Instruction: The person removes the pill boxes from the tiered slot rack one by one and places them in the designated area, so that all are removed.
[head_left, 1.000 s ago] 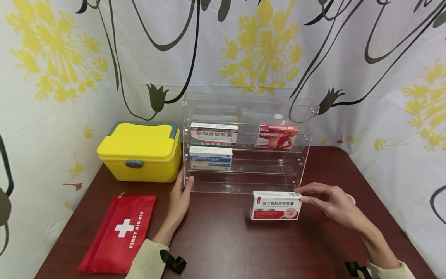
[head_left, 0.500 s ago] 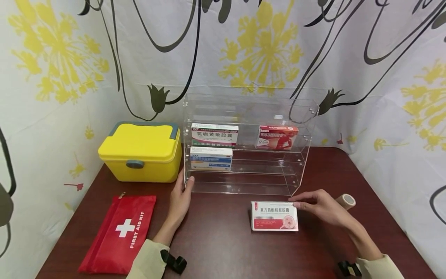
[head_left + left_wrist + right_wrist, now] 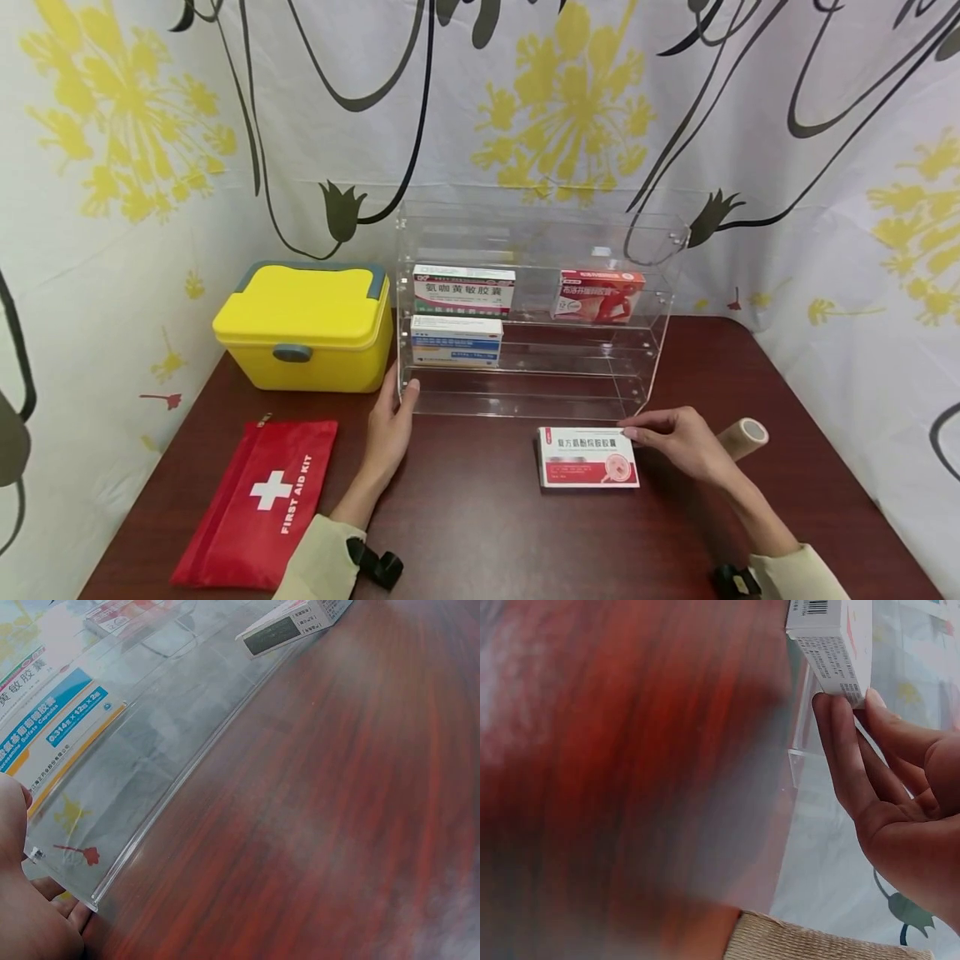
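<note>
The right hand (image 3: 686,443) pinches the white-and-red box (image 3: 588,457) by its upper right corner, as the head view shows. The box is in front of the clear rack (image 3: 555,405), toward its right half (whether it touches the surface (image 3: 480,525), I cannot tell). The left hand (image 3: 387,437) grips this rack at its lower left side, near the yellow case (image 3: 341,362).

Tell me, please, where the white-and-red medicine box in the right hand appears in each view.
Head: white-and-red box, right of centre, below the middle, its right end pinched by the right hand.
Left wrist: white-and-red box at the top edge, right of centre, partly cut off.
Right wrist: white-and-red box at the top edge, right of centre, partly cut off.
Shared landmark: the clear rack, in all three.
</note>
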A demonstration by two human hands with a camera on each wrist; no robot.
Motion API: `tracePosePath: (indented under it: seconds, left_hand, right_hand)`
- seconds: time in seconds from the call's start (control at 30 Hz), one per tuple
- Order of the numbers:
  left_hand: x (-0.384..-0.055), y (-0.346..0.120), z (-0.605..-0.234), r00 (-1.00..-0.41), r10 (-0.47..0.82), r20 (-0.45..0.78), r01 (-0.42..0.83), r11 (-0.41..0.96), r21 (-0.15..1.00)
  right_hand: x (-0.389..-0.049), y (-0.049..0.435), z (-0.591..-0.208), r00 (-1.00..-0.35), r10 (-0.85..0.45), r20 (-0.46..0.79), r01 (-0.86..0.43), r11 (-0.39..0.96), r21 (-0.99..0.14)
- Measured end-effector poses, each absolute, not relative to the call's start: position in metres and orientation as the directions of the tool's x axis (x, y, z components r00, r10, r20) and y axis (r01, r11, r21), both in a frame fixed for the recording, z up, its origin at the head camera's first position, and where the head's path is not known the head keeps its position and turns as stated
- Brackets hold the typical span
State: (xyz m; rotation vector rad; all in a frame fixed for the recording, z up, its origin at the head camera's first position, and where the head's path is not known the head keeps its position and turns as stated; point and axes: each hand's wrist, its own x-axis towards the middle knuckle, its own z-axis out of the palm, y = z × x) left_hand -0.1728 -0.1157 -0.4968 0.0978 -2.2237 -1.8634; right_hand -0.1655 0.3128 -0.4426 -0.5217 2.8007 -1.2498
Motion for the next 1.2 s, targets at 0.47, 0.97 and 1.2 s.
tracePosePath:
  seconds: [0.47, 0.97, 1.2]
  left_hand:
    - [-0.1728, -0.1154, -0.4973, -0.969, -0.205, 0.140, 0.101, 0.192, 0.976]
    - [-0.1727, -0.1184, -0.4950, -0.970, -0.205, 0.131, 0.092, 0.188, 0.978]
    - [-0.1732, -0.1160, -0.4971, -0.967, -0.210, 0.142, 0.104, 0.183, 0.978]
  right_hand:
    - [-0.1663, 0.3100, -0.4479, -0.964, -0.247, 0.095, -0.243, 0.688, -0.684]
    - [-0.1718, 0.3067, -0.4495, -0.962, -0.260, 0.083, -0.250, 0.717, -0.651]
    - [-0.1629, 0.3103, -0.4415, -0.965, -0.231, 0.123, -0.260, 0.799, -0.542]
